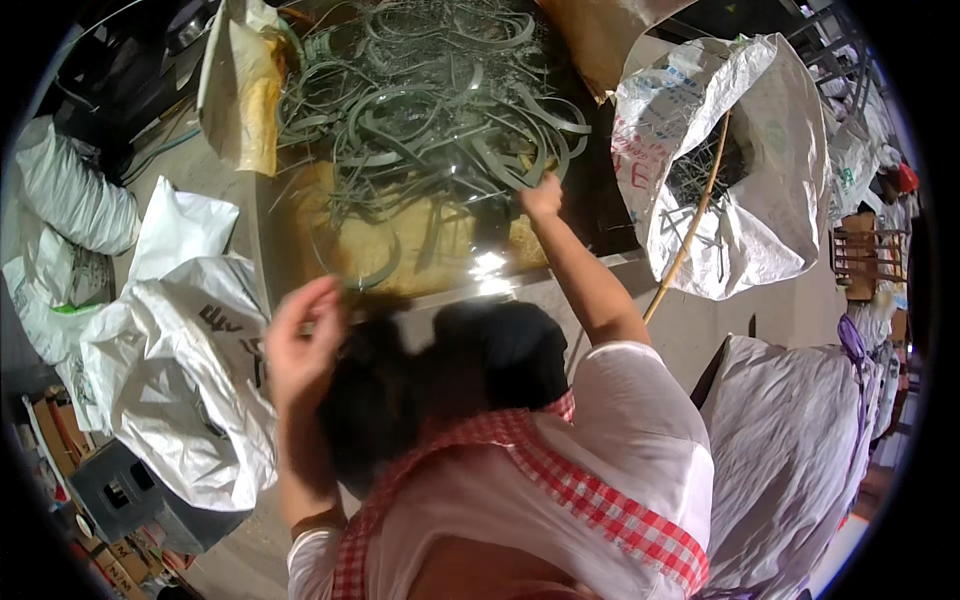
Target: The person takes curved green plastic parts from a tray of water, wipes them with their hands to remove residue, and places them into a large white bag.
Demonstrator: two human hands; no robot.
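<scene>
Your right hand (541, 197) is at the lower right edge of the strip pile, fingers curled and drawn together against the looped grey-green strips (405, 125); can't tell whether that grip is clamped on one. Your left hand (308, 330) is up at the near left corner, blurred, fingers bent; can't tell if the grip is apart or together, or if it has anything. One curved strip end is near its fingertips.

The strips lie tangled over the middle and far part of the desk (430, 303), under a shiny, wet-looking glare. Yellow patch (410, 245) beneath them, on your side. Brown-yellow board (250, 115) stands at the desk's far left; brown sheet (600, 35) at the far right.

Right of the desk: open white sack (785, 130), thin strips inside, stick (695, 225) leaning out of it toward you. Nearer you on the right, a big pale cover (785, 455) with a purple tie (851, 340).

Left side: crumpled white bag (170, 370), filled sack (80, 190) behind it, dark crate (125, 485) below. You've got a red-checked apron (600, 490) on, with your dark-clad knees (525, 350) right by the desk's near edge.
</scene>
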